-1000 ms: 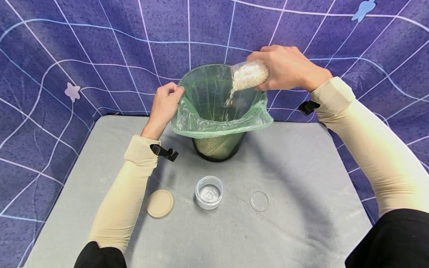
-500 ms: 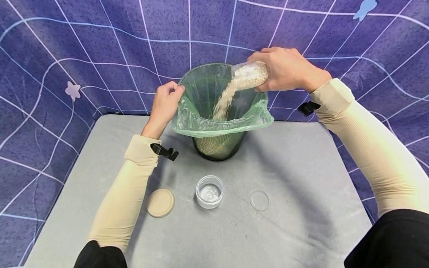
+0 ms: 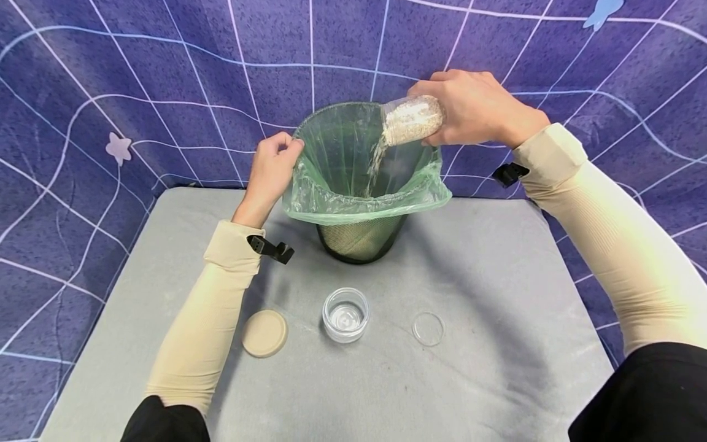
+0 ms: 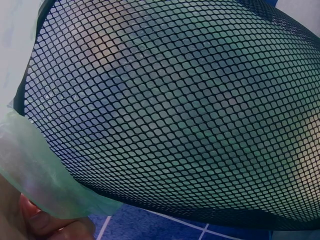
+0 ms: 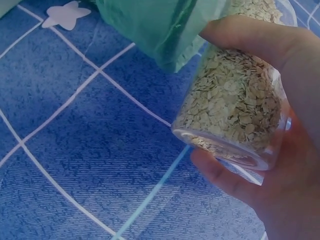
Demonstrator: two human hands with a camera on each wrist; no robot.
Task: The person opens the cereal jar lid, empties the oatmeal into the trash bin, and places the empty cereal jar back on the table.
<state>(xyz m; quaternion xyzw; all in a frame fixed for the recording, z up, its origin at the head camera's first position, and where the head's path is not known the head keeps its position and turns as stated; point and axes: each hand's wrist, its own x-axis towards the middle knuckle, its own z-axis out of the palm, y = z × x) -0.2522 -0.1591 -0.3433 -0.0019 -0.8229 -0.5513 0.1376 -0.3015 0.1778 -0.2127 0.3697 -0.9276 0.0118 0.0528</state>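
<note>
My right hand (image 3: 479, 110) grips a clear jar of rolled oats (image 3: 413, 119), tilted with its mouth down to the left over a mesh waste bin (image 3: 360, 240). A thin stream of oats (image 3: 377, 161) falls from the jar into the bin. In the right wrist view, flakes fill much of the jar (image 5: 232, 100), and thumb and fingers wrap round it. A green bin liner (image 3: 364, 213) is folded over the bin's rim. My left hand (image 3: 270, 169) pinches liner and rim at the bin's left side; its fingertips are partly hidden.
On the grey table (image 3: 475, 380) stands an open clear jar (image 3: 345, 331), in front of the bin. A beige round lid (image 3: 264, 333) lies left of it, and a thin clear disc or ring (image 3: 428, 329) lies right. A purple patterned cloth (image 3: 182, 73) hangs behind.
The oat stream was thin, grew thick half a second ago, and is thin again now. The right hand with the jar has risen slightly; the left hand stays in place.
</note>
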